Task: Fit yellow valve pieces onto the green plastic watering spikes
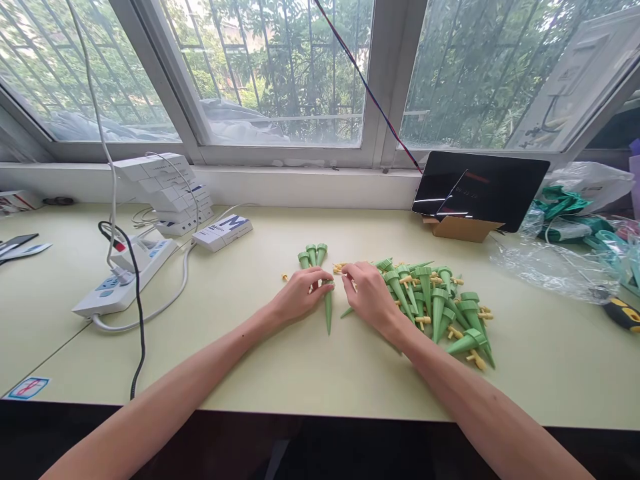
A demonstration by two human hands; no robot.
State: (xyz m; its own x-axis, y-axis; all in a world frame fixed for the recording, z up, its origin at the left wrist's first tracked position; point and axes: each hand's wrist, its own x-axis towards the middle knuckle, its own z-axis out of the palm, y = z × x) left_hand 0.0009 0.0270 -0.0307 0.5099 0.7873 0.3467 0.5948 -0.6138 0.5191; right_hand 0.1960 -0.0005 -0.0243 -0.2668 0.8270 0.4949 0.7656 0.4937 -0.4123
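My left hand is closed, thumb and fingers pinching a green plastic watering spike whose point faces toward me. Just beyond it, several matching green spikes lie side by side with their wide caps facing away. Close on the right is my right hand, its fingers curled together; whatever they hold is hidden or too small to name. By its fingertips lie small yellow valve pieces. A pile of green spikes mixed with more yellow valves spreads to the right of that hand.
A white power strip with cables and stacked white boxes stand at the left. One flat white box lies nearer the middle. At the back right a dark tablet leans on a cardboard stand, beside clear plastic bags.
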